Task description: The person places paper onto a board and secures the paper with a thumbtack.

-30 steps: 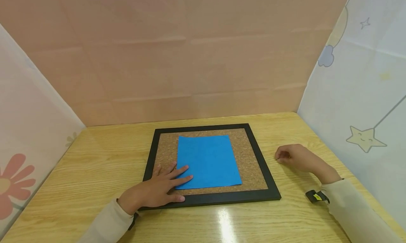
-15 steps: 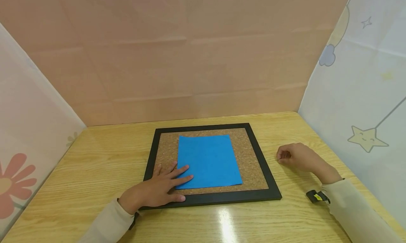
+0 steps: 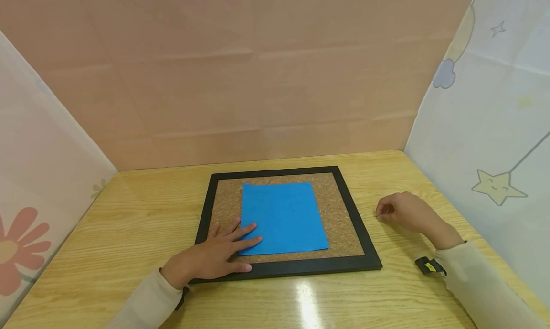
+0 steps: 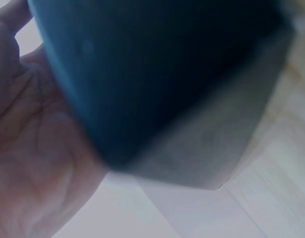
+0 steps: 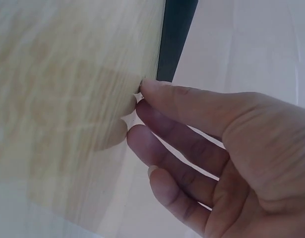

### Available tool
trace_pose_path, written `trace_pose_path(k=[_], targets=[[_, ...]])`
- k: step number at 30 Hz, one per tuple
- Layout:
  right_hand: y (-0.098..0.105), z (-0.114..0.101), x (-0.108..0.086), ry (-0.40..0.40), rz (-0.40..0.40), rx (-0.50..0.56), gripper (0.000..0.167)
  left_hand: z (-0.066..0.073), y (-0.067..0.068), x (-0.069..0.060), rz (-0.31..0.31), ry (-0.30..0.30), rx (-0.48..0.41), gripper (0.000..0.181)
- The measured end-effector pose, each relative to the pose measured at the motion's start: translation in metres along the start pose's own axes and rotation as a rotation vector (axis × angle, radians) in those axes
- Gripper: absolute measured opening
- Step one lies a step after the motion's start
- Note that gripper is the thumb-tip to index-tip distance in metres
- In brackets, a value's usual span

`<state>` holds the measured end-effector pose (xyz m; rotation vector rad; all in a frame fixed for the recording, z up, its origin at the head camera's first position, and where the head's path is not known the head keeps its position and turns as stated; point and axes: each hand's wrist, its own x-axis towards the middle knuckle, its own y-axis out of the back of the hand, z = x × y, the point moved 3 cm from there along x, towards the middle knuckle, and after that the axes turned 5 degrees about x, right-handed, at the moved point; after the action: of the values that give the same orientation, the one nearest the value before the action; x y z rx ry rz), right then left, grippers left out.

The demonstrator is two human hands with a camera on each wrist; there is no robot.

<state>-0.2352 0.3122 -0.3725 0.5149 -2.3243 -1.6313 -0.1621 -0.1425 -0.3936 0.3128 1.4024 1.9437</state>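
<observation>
A blue sheet point(image 3: 285, 209) lies flat on a corkboard point(image 3: 341, 221). The corkboard has a black frame point(image 3: 313, 265) all the way around it and sits on the wooden tabletop point(image 3: 142, 214). Some bare cork shows on every side of the blue sheet. The sheet's bottom edge is near the bottom of the frame.

The left hand point(image 3: 210, 257) rests on the near left corner of the board. Its fingers are straight and spread apart. Two of them lie on the blue sheet, and another has its tip at the sheet's left edge. The little finger is over the cork, and the thumb lies on the black frame. Seen from the left wrist, a big dark shape is next to the palm, too blurry to tell much about.

The right hand point(image 3: 406, 213) is on the tabletop, to the right of the board and apart from it. Its fingers are loosely bent, with the tips down at the wood. Seen from the right wrist, a dark strip of the frame shows just past the thumb.

Both arms have light tan sleeves point(image 3: 485, 283). A black strap point(image 3: 425, 266) with a yellow spot is by the right wrist. Behind the tabletop hangs a peach cloth point(image 3: 258, 90). The right wall has a smiling yellow star point(image 3: 497, 187), and the left one has a pink flower point(image 3: 26, 260).
</observation>
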Motion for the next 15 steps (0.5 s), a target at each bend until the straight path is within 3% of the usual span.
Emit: trace_pose_path(k=[15], targets=[[-0.0005,0.0020,0.0000,-0.007,0.000,0.007,0.013,0.0018,0.0009,-0.0008,0.000,0.008,0.003,0.067]])
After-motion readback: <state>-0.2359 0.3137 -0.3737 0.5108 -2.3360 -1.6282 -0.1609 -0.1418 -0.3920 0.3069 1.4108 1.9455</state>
